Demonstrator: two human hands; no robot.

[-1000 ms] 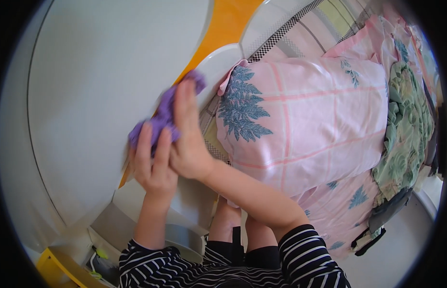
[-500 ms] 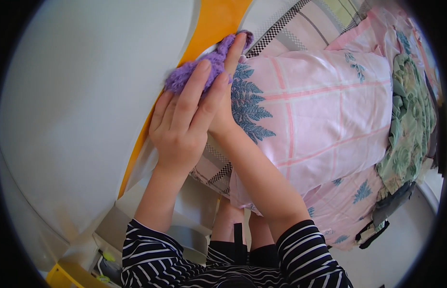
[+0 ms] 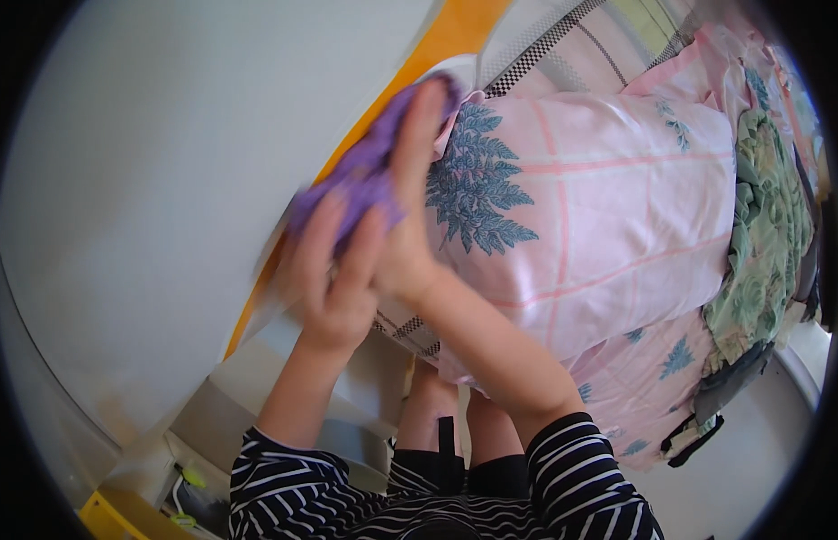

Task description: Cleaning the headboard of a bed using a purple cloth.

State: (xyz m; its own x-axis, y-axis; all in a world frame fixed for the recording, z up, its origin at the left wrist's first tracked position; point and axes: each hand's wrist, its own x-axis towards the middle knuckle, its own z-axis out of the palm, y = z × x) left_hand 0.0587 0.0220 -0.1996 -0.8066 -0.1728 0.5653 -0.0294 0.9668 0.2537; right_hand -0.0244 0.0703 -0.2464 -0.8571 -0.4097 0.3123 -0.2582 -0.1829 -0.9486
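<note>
head view: left hand and right hand (blurred) clamp fingers on purple cloth near leaf-printed fabric.

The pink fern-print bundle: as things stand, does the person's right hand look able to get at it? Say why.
Probably yes: the right hand is just beside the pink fern-print bundle, with nothing visible between them, though its fingers lie against the purple cloth and may need to leave it first.

Left hand and right hand close together, fingers upward and blurry, right forearm aslant.
</note>
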